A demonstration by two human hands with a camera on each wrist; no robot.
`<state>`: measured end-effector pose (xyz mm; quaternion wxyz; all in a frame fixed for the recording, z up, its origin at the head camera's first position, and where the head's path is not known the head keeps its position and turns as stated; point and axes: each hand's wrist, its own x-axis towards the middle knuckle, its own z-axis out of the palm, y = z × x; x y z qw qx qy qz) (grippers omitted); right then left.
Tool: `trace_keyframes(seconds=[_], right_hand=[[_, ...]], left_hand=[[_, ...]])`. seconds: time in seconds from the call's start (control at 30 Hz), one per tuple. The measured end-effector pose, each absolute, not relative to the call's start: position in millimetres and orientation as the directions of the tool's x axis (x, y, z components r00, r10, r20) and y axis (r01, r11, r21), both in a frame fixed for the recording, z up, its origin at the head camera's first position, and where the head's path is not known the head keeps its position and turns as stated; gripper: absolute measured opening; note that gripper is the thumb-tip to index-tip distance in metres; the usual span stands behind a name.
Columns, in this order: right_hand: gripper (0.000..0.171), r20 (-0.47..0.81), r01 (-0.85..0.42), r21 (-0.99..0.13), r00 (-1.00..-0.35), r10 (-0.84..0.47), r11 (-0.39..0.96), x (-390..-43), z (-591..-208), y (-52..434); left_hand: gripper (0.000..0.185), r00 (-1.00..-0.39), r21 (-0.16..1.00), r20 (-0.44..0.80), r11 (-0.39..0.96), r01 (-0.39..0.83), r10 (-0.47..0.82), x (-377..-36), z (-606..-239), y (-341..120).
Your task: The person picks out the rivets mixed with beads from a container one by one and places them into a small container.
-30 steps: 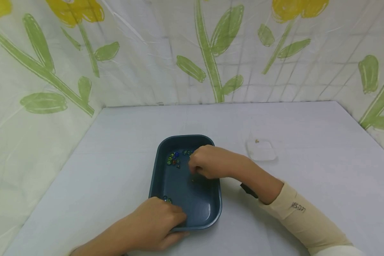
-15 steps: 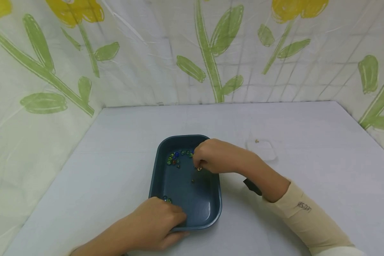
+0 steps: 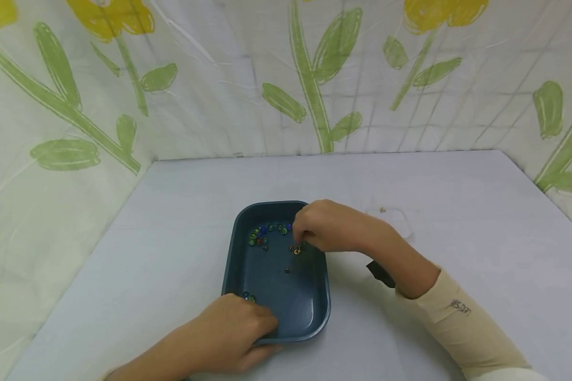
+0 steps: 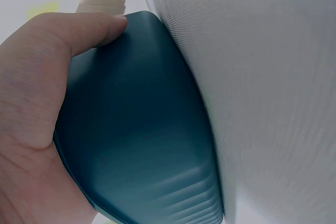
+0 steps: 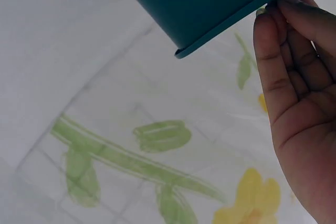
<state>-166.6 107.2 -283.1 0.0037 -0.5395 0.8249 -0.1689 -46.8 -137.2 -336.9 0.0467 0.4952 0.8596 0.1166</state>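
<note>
- Our left hand [image 3: 229, 330] grips the near edge of the blue tray [image 3: 295, 312] on the table [image 3: 171, 211].
- Our right hand [image 3: 321, 227] pinches small rings [image 3: 294, 250] above the tray floor.
- One ring seems moved to the clear dish [image 3: 400, 219]; beads [image 3: 259, 236] remain, so sorting looks barely begun.

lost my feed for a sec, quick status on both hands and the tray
Left hand grips blue tray at its near corner. Right hand over tray's far side, fingertips by a small gold piece; grasp unclear. Marbles clustered far left. Nothing blocking.
</note>
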Motion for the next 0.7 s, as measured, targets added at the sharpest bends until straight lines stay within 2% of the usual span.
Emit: trace_keyframes(seconds=[0.43, 0.7], right_hand=[[0.022, 0.233, -0.9, -0.266, -0.408, -0.883, 0.346, -168.8, -279.2, 114.7], [0.021, 0.234, -0.894, -0.266, -0.423, -0.875, 0.361, -169.4, -277.6, 117.7]], left_hand=[[0.033, -0.506, 0.241, 0.044, 0.482, 0.842, 0.862, -46.4, -337.8, -137.2], [0.033, -0.501, 0.225, 0.053, 0.479, 0.849, 0.864, -46.2, -338.0, -136.9]])
